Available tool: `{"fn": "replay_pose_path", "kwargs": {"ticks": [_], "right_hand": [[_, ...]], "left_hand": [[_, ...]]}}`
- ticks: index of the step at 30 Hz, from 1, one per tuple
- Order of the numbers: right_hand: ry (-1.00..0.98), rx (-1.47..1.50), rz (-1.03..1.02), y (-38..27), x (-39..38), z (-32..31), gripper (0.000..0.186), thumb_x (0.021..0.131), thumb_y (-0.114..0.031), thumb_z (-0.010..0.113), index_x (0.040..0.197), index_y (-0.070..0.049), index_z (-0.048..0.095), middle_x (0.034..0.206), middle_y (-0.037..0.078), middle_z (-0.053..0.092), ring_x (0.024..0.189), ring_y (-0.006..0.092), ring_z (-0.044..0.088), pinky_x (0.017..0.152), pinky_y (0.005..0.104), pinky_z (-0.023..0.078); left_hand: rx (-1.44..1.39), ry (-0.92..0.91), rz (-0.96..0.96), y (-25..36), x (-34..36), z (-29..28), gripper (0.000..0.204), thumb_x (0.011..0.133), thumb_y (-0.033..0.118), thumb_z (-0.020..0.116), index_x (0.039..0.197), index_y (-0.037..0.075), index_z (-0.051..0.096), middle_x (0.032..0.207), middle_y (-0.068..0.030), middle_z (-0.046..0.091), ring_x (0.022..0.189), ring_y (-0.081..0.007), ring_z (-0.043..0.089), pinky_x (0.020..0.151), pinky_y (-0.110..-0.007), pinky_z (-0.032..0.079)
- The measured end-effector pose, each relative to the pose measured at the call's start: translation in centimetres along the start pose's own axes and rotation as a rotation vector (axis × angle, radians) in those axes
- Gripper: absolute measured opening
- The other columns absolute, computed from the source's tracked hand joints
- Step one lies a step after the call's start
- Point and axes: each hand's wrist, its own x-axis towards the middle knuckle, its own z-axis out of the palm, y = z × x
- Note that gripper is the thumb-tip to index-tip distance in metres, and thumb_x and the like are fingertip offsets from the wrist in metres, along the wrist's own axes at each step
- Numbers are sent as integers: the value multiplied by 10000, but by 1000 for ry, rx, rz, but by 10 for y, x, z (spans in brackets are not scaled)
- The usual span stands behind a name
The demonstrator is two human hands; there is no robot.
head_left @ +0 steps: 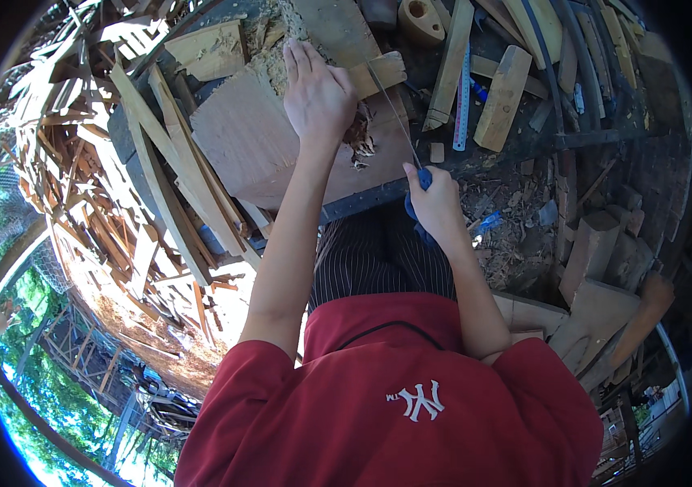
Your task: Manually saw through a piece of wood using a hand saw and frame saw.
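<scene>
My right hand [435, 200] is wrapped round the blue handle of a handsaw [395, 114]. Its thin blade slants up and left, crossing a short light wood block [380, 75]. My left hand [322, 101] lies over the block's left end and presses down on it, fingers stretched forward and the thumb hidden. Beneath the hand and block is a wide wooden board [240, 138] with a rough, broken hollow beside my left wrist. Where exactly the blade meets the block is hard to make out.
A dark workbench [476, 166] carries wood offcuts [502, 97], a ruler [462, 97] and a pale wooden piece with a hole [421, 23]. Long strips [167, 162] lean at the left, near a heap of scrap wood [111, 211]. Blocks [589, 252] are stacked at lower right.
</scene>
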Motion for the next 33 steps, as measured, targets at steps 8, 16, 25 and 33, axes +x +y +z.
{"fn": "replay_pose_path", "kwargs": {"ticks": [8, 16, 25, 33], "right_hand": [[-7, 43, -20, -18, 17, 4, 469, 930, -369, 559, 776, 68, 632, 733, 291, 632, 791, 452, 642, 699, 471, 503], [-9, 23, 38, -32, 13, -6, 456, 934, -355, 557, 800, 75, 633, 741, 287, 634, 782, 456, 638, 691, 469, 501], [-16, -7, 67, -12, -12, -5, 443, 928, -342, 573, 763, 66, 625, 745, 300, 631, 798, 458, 640, 702, 474, 499], [-24, -17, 19, -30, 6, -5, 469, 936, -360, 552, 812, 85, 628, 783, 310, 638, 840, 451, 643, 730, 462, 508]], "left_hand": [[-17, -29, -20, 2, 0, 1, 523, 888, 203, 373, 1284, -117, 491, 1388, -290, 429, 1332, -374, 389, 1092, -385, 338], [-12, -19, -20, 4, 2, 1, 532, 883, 212, 375, 1288, -116, 488, 1388, -289, 429, 1334, -369, 389, 1095, -380, 335], [-8, 47, -1, -1, 1, 3, 524, 856, 190, 412, 1240, -154, 505, 1332, -309, 477, 1290, -401, 434, 1072, -398, 365], [1, 19, -14, 0, 0, 4, 524, 880, 207, 379, 1269, -122, 503, 1372, -293, 445, 1330, -371, 396, 1094, -378, 336]]}}
